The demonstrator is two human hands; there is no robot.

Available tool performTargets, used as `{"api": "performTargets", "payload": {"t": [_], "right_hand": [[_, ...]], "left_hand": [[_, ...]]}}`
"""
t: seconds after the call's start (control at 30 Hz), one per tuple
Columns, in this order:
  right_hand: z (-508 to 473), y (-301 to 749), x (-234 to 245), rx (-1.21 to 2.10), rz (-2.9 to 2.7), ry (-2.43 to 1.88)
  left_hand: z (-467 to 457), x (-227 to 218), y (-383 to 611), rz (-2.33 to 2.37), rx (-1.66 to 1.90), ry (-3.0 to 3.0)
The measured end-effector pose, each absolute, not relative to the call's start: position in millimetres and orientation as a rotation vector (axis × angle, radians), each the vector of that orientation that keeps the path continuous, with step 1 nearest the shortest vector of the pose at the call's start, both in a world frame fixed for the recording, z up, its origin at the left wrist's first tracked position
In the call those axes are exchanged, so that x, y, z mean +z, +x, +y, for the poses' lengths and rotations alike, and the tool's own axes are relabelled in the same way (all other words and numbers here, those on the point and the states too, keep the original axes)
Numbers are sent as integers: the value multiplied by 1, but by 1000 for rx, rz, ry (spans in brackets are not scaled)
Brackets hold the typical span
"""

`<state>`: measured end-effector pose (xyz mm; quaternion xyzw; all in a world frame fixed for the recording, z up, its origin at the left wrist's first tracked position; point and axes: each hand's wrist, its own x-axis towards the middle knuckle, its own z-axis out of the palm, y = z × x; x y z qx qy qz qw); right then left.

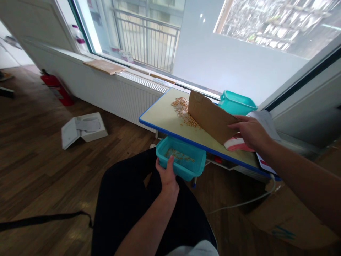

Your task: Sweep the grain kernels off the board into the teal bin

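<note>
My left hand [167,175] grips the near rim of a teal plastic tub [183,170], thumb hooked over the edge, and holds it just below the front edge of a small table [162,115]. A few yellow kernels lie in the tub. My right hand [250,132] is closed on the right end of a brown cardboard sheet [209,116], which stands on edge on the tabletop. A heap of yellow kernels [184,110] lies on the table against the cardboard's left side.
A second teal tub [236,102] stands at the table's far right, beside papers and a red-and-white cloth [236,144]. A radiator [117,93] and window lie behind. An open white box [82,128] and a fire extinguisher [57,89] are on the wooden floor.
</note>
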<state>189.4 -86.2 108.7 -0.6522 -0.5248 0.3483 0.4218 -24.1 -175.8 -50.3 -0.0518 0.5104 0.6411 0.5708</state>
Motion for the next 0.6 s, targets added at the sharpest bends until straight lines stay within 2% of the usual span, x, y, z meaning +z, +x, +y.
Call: {"api": "performTargets", "payload": {"t": [0.27,0.6], "right_hand": [[-105,175,114,850,-1184,-1699],[-120,182,102,715,-1488,-1739]], "left_hand": [[-177,-51,-22,1189,1517,-96],[-179,-52,-21,1182,1510,-91]]}}
